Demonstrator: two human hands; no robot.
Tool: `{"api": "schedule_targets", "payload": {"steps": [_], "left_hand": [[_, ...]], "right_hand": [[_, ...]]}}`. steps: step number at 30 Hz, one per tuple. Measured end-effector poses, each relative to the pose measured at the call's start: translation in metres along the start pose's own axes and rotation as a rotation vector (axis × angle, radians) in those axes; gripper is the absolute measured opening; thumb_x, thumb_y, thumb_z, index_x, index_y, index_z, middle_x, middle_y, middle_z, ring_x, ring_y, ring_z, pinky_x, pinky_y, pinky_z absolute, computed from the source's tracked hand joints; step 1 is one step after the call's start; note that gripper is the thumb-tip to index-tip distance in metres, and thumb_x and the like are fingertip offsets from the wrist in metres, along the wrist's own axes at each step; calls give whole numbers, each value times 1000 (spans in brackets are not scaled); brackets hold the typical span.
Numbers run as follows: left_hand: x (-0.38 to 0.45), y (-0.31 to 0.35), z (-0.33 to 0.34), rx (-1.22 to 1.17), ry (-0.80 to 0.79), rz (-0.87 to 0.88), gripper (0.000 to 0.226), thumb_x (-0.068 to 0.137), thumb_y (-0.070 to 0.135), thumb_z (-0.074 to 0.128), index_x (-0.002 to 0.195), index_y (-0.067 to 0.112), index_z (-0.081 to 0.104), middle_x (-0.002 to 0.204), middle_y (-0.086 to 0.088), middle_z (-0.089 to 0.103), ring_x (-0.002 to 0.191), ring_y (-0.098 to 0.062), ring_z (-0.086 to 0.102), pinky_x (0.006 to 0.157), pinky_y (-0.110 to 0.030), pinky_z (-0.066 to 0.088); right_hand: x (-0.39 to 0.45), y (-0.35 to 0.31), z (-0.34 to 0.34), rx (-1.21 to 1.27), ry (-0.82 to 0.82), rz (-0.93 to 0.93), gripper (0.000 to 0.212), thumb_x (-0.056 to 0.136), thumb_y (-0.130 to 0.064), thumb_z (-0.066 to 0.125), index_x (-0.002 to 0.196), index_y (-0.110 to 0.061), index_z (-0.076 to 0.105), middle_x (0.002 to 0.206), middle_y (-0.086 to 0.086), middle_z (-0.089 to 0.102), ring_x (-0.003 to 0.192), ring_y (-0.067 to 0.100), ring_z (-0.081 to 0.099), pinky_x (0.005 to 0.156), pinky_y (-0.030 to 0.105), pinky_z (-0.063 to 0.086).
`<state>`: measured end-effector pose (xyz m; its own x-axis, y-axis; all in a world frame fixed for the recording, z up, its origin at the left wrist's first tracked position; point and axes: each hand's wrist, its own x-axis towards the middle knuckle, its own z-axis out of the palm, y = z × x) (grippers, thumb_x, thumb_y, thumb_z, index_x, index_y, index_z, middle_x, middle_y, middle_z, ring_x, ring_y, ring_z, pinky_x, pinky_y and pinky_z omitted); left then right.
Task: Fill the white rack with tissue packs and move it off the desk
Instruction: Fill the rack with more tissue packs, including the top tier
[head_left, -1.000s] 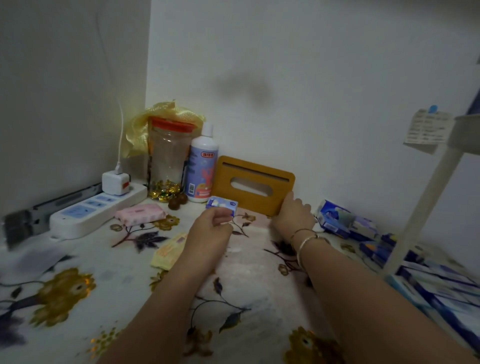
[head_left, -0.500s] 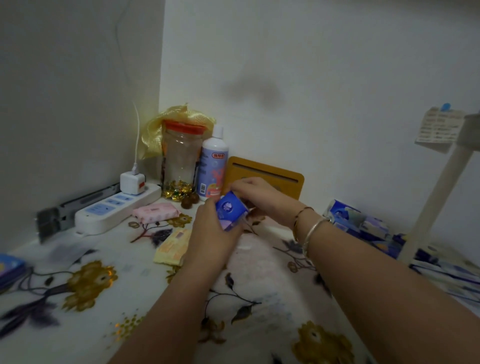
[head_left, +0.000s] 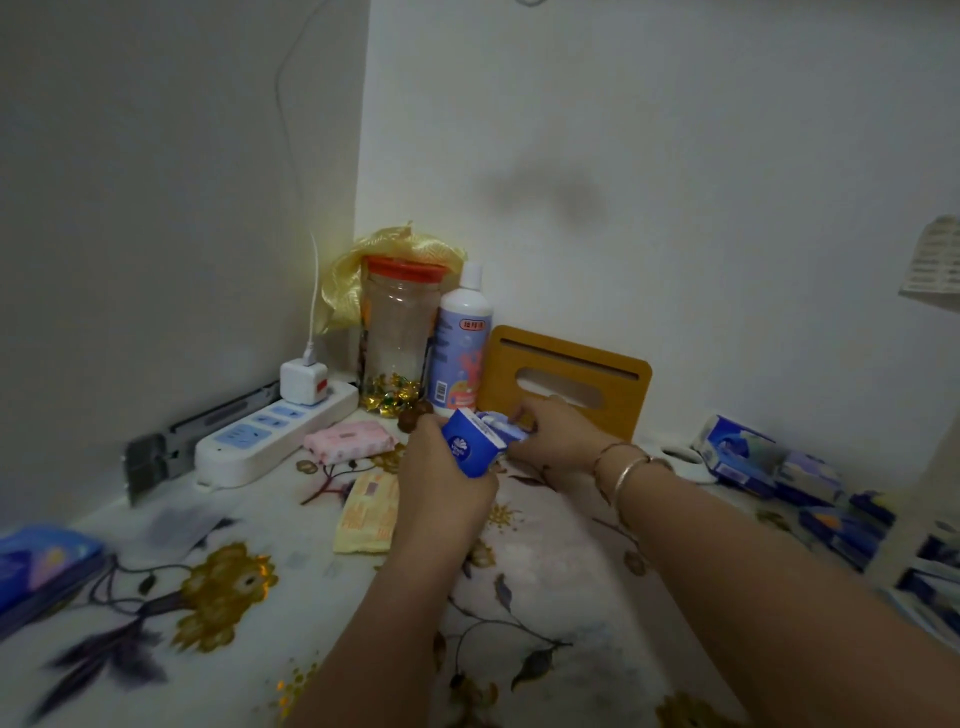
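Left hand now grips blue tissue pack w/ right hand pinching its 2 o'clock end, prob. opening it; rack loading pending.

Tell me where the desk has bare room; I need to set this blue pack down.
Free: the floral cloth between your forearms, and the patch left of the yellow packet, below the power strip. Crowded: the back corner around the jar, and the right edge with blue tissue packs.
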<state>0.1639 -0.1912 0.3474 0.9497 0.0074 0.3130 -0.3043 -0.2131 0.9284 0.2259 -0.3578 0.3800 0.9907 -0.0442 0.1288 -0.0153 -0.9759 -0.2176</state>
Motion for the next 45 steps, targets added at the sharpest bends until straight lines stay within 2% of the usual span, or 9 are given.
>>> {"api": "schedule_targets", "payload": {"steps": [5,9,11,15,17,23,33,38,45], "left_hand": [[-6,-2,1,181,-63,113,59,72,7,71,123,24,45,114,2,53,100,-17,54,83,-36,52],[-16,1,1,201,-171,235,60,76,9,70,129,24,46,117,2,57,108,-17,54,88,-35,50],[-19,5,1,193,-205,255,44,77,10,69,115,22,51,103,5,60,94,-13,58,78,-28,49],[-22,10,0,113,-226,244,38,77,15,74,97,32,47,85,19,53,79,3,52,70,-13,41],[-22,11,2,59,-237,234,42,76,13,75,89,38,43,83,21,52,76,7,51,67,-9,41],[-21,8,7,8,-282,201,46,75,15,76,103,33,44,86,22,52,78,7,52,61,-7,39],[-24,9,9,22,-293,194,48,75,17,78,107,31,45,90,21,52,81,4,52,65,-9,39],[-35,16,6,49,-318,203,47,73,17,79,106,29,47,94,17,55,83,3,53,67,-12,42],[-39,17,3,80,-305,211,46,73,16,77,106,29,48,92,18,55,84,2,54,66,-12,42]], "right_hand": [[-30,-4,-35,746,-353,97,11,92,-23,55,89,-13,56,84,7,60,75,19,59,81,35,51],[-49,-3,-53,985,-610,159,37,93,-43,51,99,-8,63,93,11,65,75,22,68,78,32,58],[-57,1,-58,1036,-483,230,50,95,-49,43,90,-7,68,87,12,70,70,22,70,65,29,59],[-60,45,-52,474,446,492,25,90,-24,47,87,-5,62,89,15,64,86,33,59,69,33,48],[-64,69,-48,243,584,663,35,88,-24,49,116,-2,50,122,21,51,115,39,46,88,40,42],[-65,114,-12,55,241,846,74,86,-26,55,146,-6,17,149,20,26,137,42,25,112,53,26],[-76,90,-28,-161,335,646,25,91,-12,49,116,-7,51,125,18,53,109,35,57,79,40,50],[-87,88,-31,29,203,694,60,87,-37,56,136,-11,32,139,21,34,125,38,40,95,43,43],[-90,57,-4,-69,37,680,68,68,-46,55,130,-21,47,140,16,39,133,40,28,108,60,23]]}}
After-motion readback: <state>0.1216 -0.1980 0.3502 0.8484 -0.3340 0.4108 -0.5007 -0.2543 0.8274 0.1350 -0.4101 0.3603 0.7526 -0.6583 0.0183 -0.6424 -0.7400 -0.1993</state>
